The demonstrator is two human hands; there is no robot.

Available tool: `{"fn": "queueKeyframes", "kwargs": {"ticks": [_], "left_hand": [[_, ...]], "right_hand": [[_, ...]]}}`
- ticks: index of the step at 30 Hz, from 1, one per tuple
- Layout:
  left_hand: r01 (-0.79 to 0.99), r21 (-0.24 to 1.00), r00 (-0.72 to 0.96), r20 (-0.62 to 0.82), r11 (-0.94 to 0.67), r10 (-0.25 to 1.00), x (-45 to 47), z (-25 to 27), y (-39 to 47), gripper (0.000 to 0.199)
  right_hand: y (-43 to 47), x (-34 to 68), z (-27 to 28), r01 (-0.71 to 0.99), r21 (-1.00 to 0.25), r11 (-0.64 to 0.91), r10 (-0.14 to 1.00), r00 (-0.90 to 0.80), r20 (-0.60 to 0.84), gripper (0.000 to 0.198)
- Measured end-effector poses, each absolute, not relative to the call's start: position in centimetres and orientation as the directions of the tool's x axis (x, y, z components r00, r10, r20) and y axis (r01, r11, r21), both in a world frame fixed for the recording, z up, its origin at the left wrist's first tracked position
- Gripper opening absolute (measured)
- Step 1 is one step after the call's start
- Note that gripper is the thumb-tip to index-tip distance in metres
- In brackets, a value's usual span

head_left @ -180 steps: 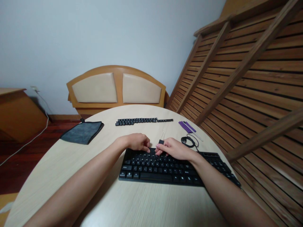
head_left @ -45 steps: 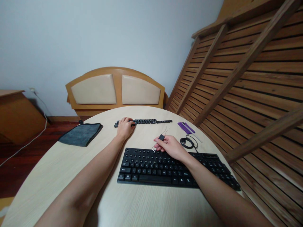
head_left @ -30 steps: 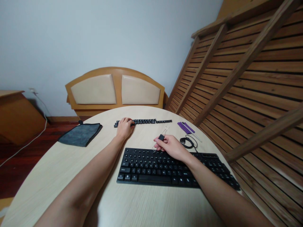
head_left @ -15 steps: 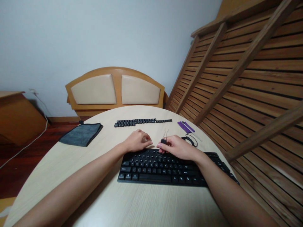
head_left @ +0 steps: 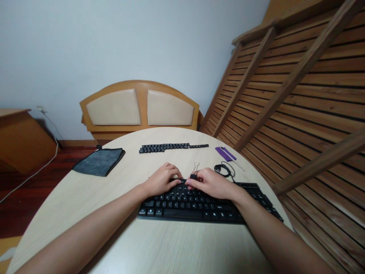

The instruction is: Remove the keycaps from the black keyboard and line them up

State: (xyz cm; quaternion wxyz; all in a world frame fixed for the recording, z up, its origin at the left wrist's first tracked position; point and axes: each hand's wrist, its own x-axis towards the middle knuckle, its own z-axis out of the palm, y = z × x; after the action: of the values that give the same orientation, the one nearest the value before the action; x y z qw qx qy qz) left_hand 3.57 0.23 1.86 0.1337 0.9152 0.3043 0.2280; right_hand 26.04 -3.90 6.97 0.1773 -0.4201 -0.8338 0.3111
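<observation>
The black keyboard [head_left: 182, 214] lies on the table with gaps in its upper rows. At its back edge my left hand [head_left: 163, 179] is closed, the thumb on the top and the fingers curled behind. Just right of it, my right hand [head_left: 212, 182] pinches a keycap puller [head_left: 193, 176], a small black body with two thin wire prongs pointing up. Its lower end is hidden among the keys. Behind my hands, loose black keycaps [head_left: 164, 148] lie in rows on the table.
A grey cloth [head_left: 99, 161] lies on the left of the round table [head_left: 171, 247]. To the right are a coiled black cable [head_left: 225, 170], a purple cloth strip [head_left: 223, 153] and a thin metal-shafted tool [head_left: 238, 164]. A slatted wooden panel [head_left: 299, 95] leans beyond the right edge.
My right hand has lowered the keycap puller toward the keys. My left hand has come down onto the keyboard's back edge, and the keyboard has shifted slightly left.
</observation>
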Motion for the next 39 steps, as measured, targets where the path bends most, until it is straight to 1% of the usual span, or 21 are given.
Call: {"fn": "queueKeyframes", "kwargs": {"ticks": [4, 8, 10, 14, 17, 20, 23, 25, 28, 30, 33, 36, 39], "left_hand": [[0.456, 0.427, 0.723, 0.333, -0.781, 0.605, 3.5, 1.8, 0.0, 0.014], [0.452, 0.448, 0.717, 0.331, -0.771, 0.613, 3.5, 1.5, 0.1, 0.012], [0.451, 0.448, 0.715, 0.337, -0.772, 0.613, 3.5, 1.4, 0.1, 0.012], [0.447, 0.448, 0.713, 0.344, -0.774, 0.611, 3.4, 1.5, 0.1, 0.011], [0.443, 0.446, 0.716, 0.347, -0.778, 0.606, 3.4, 1.6, 0.0, 0.011], [0.438, 0.442, 0.721, 0.347, -0.783, 0.6, 3.4, 1.7, 0.0, 0.012], [0.441, 0.445, 0.719, 0.345, -0.779, 0.604, 3.4, 1.6, 0.1, 0.012], [0.444, 0.448, 0.717, 0.342, -0.776, 0.608, 3.4, 1.5, 0.2, 0.013], [0.444, 0.452, 0.715, 0.342, -0.774, 0.61, 3.5, 1.3, 0.3, 0.012], [0.442, 0.453, 0.715, 0.342, -0.774, 0.609, 3.5, 1.3, 0.3, 0.012], [0.46, 0.446, 0.707, 0.34, -0.768, 0.621, 3.5, 1.6, 0.0, 0.013], [0.476, 0.447, 0.686, 0.35, -0.757, 0.638, 3.5, 1.9, -0.3, 0.014], [0.47, 0.475, 0.67, 0.358, -0.744, 0.651, 3.5, 2.0, -0.5, 0.018]], "right_hand": [[-4.1, 25.6, 7.0, 0.617, -0.623, 0.482, 0.802, -0.597, 0.029, 0.037], [-4.3, 25.2, 6.6, 0.687, -0.501, 0.526, 0.802, -0.597, 0.024, 0.043], [-4.4, 25.1, 6.4, 0.697, -0.457, 0.553, 0.795, -0.606, 0.036, 0.044], [-4.6, 25.1, 6.4, 0.7, -0.415, 0.581, 0.785, -0.616, 0.06, 0.044], [-4.6, 25.2, 6.6, 0.724, -0.411, 0.554, 0.808, -0.586, 0.055, 0.045], [-4.4, 25.3, 6.7, 0.715, -0.466, 0.522, 0.822, -0.567, 0.05, 0.043], [-3.9, 25.7, 6.5, 0.648, -0.587, 0.485, 0.811, -0.585, 0.024, 0.039], [-3.4, 25.9, 6.1, 0.6, -0.672, 0.434, 0.812, -0.584, 0.003, 0.039], [-2.5, 26.2, 4.9, 0.512, -0.813, 0.277, 0.828, -0.557, -0.068, 0.043], [-1.8, 26.3, 4.1, 0.444, -0.882, 0.156, 0.829, -0.545, -0.127, 0.046], [-1.2, 26.3, 3.3, 0.377, -0.923, 0.07, 0.859, -0.494, -0.136, 0.049], [-1.1, 26.0, 3.2, 0.337, -0.939, 0.075, 0.916, -0.395, -0.068, 0.048], [-1.5, 25.4, 3.4, 0.315, -0.943, 0.109, 0.944, -0.33, -0.002, 0.045]]}}
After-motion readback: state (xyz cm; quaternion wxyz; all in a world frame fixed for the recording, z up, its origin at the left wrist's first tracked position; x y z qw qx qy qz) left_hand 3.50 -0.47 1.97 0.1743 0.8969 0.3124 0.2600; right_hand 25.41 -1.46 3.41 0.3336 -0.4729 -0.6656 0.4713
